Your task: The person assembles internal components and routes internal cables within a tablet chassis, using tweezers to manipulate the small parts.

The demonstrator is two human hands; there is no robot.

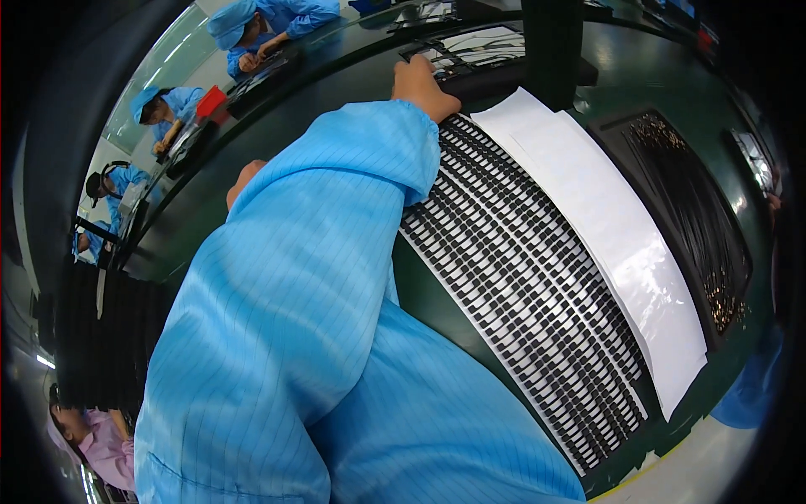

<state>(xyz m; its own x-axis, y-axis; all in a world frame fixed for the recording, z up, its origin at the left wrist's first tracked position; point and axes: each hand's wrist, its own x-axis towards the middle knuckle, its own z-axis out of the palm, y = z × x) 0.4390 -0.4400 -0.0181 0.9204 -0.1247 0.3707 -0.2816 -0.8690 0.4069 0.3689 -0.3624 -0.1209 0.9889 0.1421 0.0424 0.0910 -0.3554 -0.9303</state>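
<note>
Green table [426, 290] — hand [426, 91], patterned sheets [520, 277], people [290, 18] beyond

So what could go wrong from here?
The blue sleeve passes over the edge of the rows of small black pieces and might snag or shift some. The white sheets beside them could slide if bumped. The thin black cables lie crowded in their tray and may tangle.

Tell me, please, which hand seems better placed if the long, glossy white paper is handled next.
Probably the right hand: it reaches forward near the far end of the paper. The left hand lies farther off, mostly hidden behind the striped light-blue fabric sleeve.
</note>
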